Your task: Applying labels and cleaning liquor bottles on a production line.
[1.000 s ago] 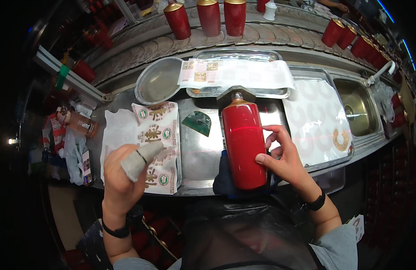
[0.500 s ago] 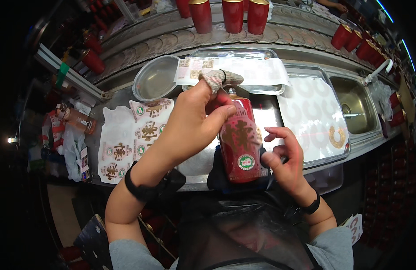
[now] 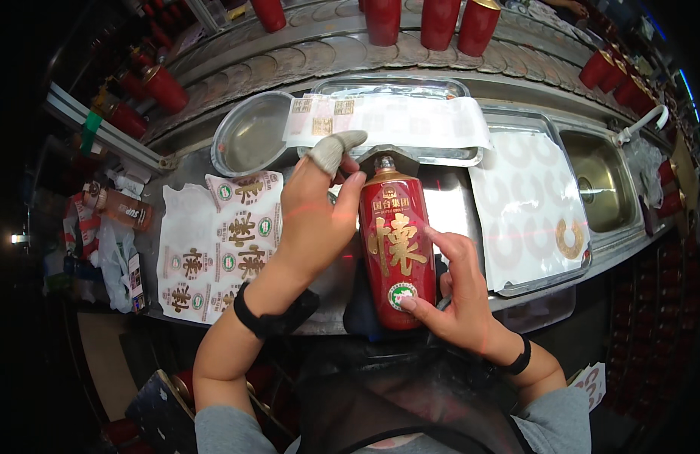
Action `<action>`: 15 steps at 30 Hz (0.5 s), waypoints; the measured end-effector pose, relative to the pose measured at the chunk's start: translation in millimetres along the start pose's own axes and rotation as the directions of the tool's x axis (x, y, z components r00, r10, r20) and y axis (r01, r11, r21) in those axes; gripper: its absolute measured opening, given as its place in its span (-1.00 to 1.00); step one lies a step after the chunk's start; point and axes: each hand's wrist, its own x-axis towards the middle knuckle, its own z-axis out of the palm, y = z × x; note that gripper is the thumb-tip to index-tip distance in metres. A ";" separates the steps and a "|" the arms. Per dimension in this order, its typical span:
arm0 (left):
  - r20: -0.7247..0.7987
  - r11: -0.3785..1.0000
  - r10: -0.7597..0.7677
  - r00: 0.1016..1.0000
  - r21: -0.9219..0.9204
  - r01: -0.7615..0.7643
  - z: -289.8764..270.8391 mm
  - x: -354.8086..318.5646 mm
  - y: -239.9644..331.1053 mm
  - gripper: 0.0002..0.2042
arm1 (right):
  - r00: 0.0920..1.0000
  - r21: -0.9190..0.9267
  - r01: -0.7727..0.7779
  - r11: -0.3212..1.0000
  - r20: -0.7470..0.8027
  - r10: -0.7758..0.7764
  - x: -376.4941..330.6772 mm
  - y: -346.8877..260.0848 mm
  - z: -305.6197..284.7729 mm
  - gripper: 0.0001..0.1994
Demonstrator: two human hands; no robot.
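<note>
Single head-worn fisheye view, close, straight down over the metal counter point(image 3: 448, 204).
</note>
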 end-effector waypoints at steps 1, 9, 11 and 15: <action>-0.054 0.994 0.025 0.998 0.107 -0.019 -2.4 -5.9 -0.7 -0.53 | 0.998 0.047 -0.037 0.998 0.047 0.035 1.5 -1.4 -5.4 -0.16; 0.264 0.983 0.171 0.949 -0.112 -0.145 5.2 -78.8 5.0 -0.35 | 0.989 -0.116 0.090 0.989 0.128 -0.075 31.2 2.4 -22.5 -0.22; 0.318 0.991 0.100 0.943 -0.112 -0.067 10.3 -81.8 1.1 -0.33 | 0.976 -0.218 0.149 0.965 0.189 -0.108 35.3 5.3 -18.9 -0.24; 0.297 0.977 0.176 0.939 -0.171 -0.129 12.4 -77.9 -4.5 -0.32 | 0.974 -0.187 0.130 0.974 0.210 -0.090 37.7 9.2 -15.7 -0.22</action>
